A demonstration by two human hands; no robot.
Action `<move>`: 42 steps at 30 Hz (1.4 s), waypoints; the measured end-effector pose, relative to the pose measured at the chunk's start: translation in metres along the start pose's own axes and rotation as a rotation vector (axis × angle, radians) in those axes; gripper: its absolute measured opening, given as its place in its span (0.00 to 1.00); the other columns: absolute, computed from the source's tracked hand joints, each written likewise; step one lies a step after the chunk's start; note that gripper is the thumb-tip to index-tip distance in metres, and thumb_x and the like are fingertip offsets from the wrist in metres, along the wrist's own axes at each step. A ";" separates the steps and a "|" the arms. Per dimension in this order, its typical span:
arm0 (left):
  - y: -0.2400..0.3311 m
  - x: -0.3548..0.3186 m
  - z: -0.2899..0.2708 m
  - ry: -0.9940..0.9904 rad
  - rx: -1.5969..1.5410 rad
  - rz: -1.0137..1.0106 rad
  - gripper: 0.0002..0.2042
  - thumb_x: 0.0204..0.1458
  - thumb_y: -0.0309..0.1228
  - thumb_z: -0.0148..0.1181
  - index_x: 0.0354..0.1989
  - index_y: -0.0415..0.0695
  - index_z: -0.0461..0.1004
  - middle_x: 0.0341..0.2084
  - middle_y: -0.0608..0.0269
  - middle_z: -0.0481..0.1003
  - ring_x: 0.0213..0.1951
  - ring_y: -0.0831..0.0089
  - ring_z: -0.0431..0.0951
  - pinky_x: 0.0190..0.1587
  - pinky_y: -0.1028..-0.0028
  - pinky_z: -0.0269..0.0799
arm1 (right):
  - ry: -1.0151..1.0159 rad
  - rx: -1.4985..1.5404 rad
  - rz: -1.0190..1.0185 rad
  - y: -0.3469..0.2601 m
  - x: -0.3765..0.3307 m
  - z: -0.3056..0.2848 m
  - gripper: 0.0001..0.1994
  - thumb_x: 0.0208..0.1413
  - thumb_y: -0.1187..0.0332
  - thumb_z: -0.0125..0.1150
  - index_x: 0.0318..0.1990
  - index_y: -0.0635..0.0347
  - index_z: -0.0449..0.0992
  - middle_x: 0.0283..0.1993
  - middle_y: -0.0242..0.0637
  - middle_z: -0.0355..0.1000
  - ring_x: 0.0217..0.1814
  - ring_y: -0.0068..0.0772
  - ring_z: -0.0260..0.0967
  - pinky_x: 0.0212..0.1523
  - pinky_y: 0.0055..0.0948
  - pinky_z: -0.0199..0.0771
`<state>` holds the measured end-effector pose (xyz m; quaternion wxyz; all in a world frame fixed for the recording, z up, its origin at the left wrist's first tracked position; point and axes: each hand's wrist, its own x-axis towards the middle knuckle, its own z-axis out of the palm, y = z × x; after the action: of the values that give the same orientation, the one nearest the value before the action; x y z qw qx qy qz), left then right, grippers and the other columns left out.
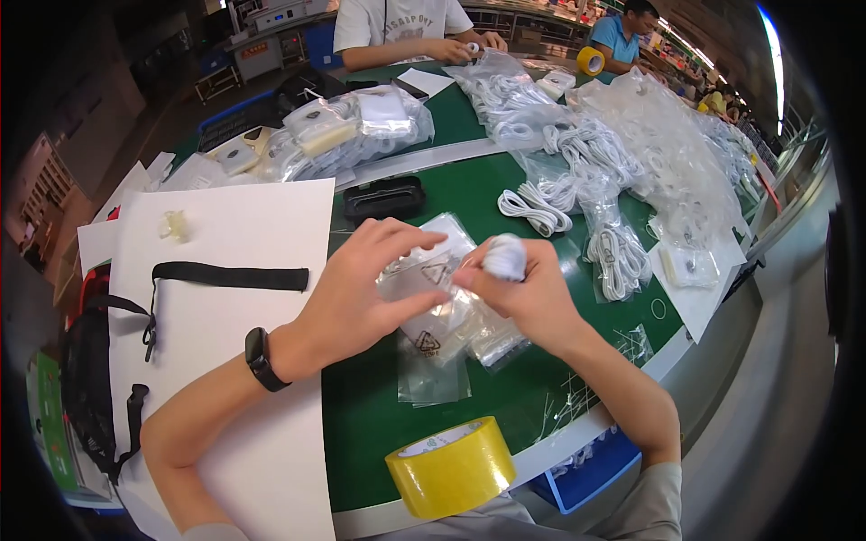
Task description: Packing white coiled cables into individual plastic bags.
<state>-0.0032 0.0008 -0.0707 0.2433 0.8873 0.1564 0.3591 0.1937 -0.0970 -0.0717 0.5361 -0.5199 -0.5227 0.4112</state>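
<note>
White cable, bunched into a small bundle (pixel 505 259), sits in the right hand (pixel 534 293), its fingers curled round it above the green bench (pixel 361 442). The left hand (pixel 359 279) is half spread, thumb well apart from fingers, over clear plastic bags (pixel 435 383); whether it touches one, I cannot tell. Beyond lie a black tray (pixel 383 198) and coiled white cables (pixel 537 209); a yellow tape roll (pixel 456 473) stands near the bench's front edge.
</note>
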 end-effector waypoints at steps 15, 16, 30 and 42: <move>-0.030 -0.007 0.010 -0.102 -0.263 -0.482 0.08 0.56 0.28 0.64 0.37 0.35 0.82 0.28 0.63 0.82 0.31 0.81 0.77 0.36 0.78 0.72 | 0.115 0.637 -0.061 -0.016 0.003 -0.037 0.07 0.66 0.65 0.56 0.33 0.49 0.69 0.13 0.18 0.48 0.16 0.13 0.45 0.24 0.21 0.51; -0.031 -0.007 0.009 -0.096 -0.287 -0.486 0.08 0.56 0.27 0.64 0.37 0.34 0.82 0.28 0.62 0.82 0.31 0.81 0.77 0.36 0.78 0.72 | 0.114 0.637 -0.061 -0.017 0.002 -0.038 0.07 0.66 0.65 0.56 0.33 0.49 0.69 0.13 0.18 0.48 0.16 0.13 0.45 0.24 0.21 0.51; -0.024 -0.014 0.010 -0.067 -0.204 -0.385 0.07 0.54 0.26 0.65 0.36 0.34 0.83 0.28 0.57 0.82 0.28 0.76 0.78 0.35 0.76 0.74 | 0.358 0.807 -0.005 -0.023 0.008 -0.040 0.15 0.62 0.69 0.54 0.22 0.52 0.64 0.14 0.22 0.49 0.15 0.18 0.45 0.26 0.24 0.51; -0.031 -0.023 0.014 0.002 -0.226 -0.371 0.08 0.53 0.26 0.65 0.36 0.33 0.82 0.27 0.54 0.80 0.27 0.68 0.78 0.34 0.72 0.73 | 0.473 0.784 -0.240 -0.040 0.003 -0.076 0.13 0.63 0.66 0.58 0.25 0.51 0.65 0.17 0.21 0.55 0.17 0.13 0.48 0.24 0.20 0.51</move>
<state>-0.0126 0.0120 -0.1088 0.4029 0.8102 0.2759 0.3242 0.2647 -0.1085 -0.0253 0.8400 -0.2937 -0.2481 0.3828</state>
